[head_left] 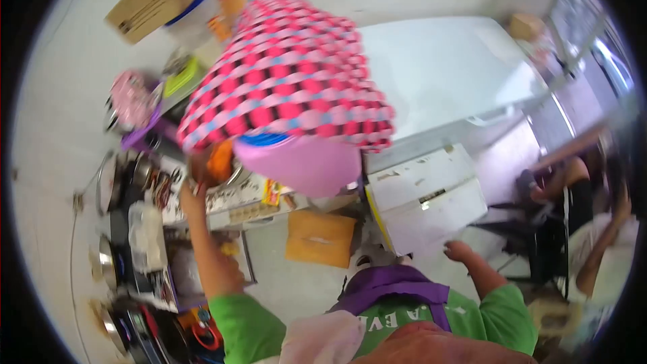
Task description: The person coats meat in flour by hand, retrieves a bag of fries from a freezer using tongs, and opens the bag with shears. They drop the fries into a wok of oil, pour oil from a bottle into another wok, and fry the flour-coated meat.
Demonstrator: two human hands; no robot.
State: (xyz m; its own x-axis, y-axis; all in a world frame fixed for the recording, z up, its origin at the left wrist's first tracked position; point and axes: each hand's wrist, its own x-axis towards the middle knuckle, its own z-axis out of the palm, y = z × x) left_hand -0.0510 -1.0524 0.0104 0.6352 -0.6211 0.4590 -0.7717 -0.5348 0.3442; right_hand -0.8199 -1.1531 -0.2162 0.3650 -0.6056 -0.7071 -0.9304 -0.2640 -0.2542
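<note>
Left arm out straight, left hand [194,185] over the tabletop [232,197], right at the orange item [219,162] and the metal bowl [237,176]. Fingers blurred against the dark clutter there; can't tell if they grip anything or just touch. Orange item looks to be in or against the bowl, can't tell which. Both sit inboard of the tabletop's near edge, probably to keep them in one-arm reach.

Right hand [458,251] hangs out to the side, near the lower corner of the white box [428,209], apart from it as far as I can see. Fingers look loosely curled, nothing visible in them; exact closure can't be told. Likely just balancing the lean.

Yellow packet [271,192] lies by the near edge, right of the bowl, presumably parked there to be handy. Checked cloth [290,67] and pink cloth [303,165] block the tabletop's far side; what's under them is hidden. Clear container [145,236] sits along the left stretch, likely kept wall-side to leave the front reachable.
</note>
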